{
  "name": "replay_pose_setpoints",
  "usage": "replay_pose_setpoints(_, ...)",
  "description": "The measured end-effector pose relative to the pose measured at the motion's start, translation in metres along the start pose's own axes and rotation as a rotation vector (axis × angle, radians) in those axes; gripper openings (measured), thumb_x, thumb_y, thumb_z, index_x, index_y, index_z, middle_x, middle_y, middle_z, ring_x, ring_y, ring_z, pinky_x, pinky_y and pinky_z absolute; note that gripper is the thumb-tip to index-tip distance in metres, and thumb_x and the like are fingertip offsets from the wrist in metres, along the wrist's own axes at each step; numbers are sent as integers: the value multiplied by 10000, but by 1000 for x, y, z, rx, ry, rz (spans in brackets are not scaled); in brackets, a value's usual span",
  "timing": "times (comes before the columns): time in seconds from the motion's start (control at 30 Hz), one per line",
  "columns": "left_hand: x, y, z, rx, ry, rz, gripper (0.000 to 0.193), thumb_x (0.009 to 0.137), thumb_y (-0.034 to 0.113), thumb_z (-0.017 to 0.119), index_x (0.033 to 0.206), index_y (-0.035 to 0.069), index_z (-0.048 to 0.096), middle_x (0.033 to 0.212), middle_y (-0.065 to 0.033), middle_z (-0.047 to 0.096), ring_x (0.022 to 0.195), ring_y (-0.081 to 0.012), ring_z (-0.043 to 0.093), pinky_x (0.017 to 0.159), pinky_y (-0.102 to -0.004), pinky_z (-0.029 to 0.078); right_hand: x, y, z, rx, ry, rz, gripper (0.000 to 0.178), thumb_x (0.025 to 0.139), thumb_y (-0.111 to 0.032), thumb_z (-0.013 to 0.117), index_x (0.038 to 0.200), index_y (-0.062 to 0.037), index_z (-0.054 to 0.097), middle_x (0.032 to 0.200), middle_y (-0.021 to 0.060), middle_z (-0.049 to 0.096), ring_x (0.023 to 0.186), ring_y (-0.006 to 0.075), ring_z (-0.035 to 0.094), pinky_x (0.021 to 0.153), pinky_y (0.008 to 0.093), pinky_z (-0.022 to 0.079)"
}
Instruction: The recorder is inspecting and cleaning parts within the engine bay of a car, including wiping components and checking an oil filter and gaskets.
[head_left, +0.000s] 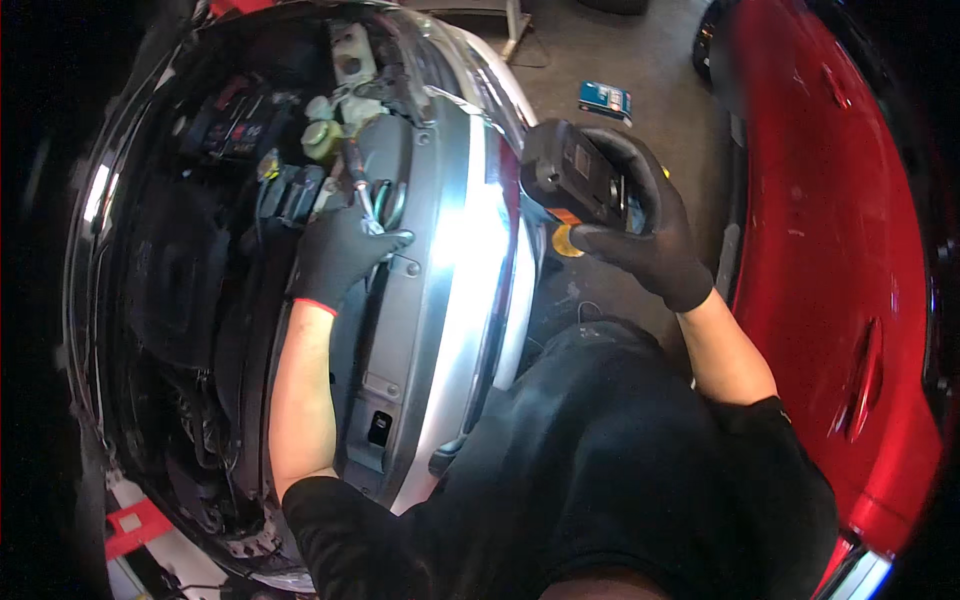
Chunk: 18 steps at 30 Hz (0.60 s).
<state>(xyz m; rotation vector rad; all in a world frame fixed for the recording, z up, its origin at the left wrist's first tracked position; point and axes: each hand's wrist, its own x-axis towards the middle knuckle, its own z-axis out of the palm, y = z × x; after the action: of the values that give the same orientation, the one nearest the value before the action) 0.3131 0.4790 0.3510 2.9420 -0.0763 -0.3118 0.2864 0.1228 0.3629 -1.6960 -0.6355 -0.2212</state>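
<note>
My left hand (pixel 342 252), in a black glove with a red cuff edge, reaches over the front of an open engine bay. Its thumb stretches onto the grey-black front panel (pixel 408 330); the other fingers are mostly hidden. Right by it is a slim tool (pixel 356 165) with a dark handle and a thin metal shaft running down to the glove. I cannot make out whether the hand grips it. My right hand (pixel 652 235), also black-gloved, is closed around a black, boxy handheld device (pixel 577 172) with an orange band. The device is held up beside the car's front.
A silver bumper (pixel 470 250) with a bright lit patch runs between my hands. Behind the tool is a pale reservoir with a yellowish cap (pixel 320 140). A red car (pixel 840 230) stands close on my right. A blue box (pixel 605 99) lies on the floor ahead.
</note>
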Motion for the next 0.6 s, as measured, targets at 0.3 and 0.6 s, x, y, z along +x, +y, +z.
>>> replay_pose_setpoints(0.3, 14, -32, 32, -523, -43, -93, 812, 689, 324, 903, 1362, 48, 542, 829, -97, 693, 754, -220, 685, 720, -357, 552, -26, -6, -21, 148, 38, 54, 804, 742, -255, 869, 1419, -46, 488, 1339, 120, 571, 1259, 235, 557, 1095, 386, 435)
replay_pose_setpoints(0.6, -7, -1, 18, -609, -65, -190, 330, 742, 221, 882, 974, 39, 732, 699, 17, 634, 616, -107, 581, 621, -293, 485, -59, 5, -103, 197, 112, 60, 809, 749, -237, 878, 1432, -57, 483, 1369, 121, 561, 1284, 240, 549, 1106, 389, 440)
